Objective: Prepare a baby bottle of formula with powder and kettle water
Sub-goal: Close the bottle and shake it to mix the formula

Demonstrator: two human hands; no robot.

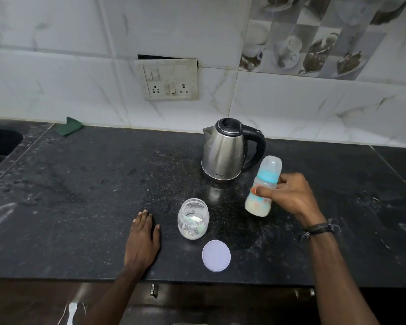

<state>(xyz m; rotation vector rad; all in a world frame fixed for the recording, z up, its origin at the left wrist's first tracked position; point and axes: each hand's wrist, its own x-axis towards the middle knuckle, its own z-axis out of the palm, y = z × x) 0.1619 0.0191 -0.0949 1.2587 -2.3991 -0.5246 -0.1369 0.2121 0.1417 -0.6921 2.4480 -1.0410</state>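
Baby bottle [263, 191] blurred, right hand [288, 195] grip grasping it; left hand [142, 240] released, flat.

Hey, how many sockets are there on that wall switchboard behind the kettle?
2. One socket sits at the lower left of the switchboard, the other socket at its lower right, with switches between and above them. Nothing is plugged into either.
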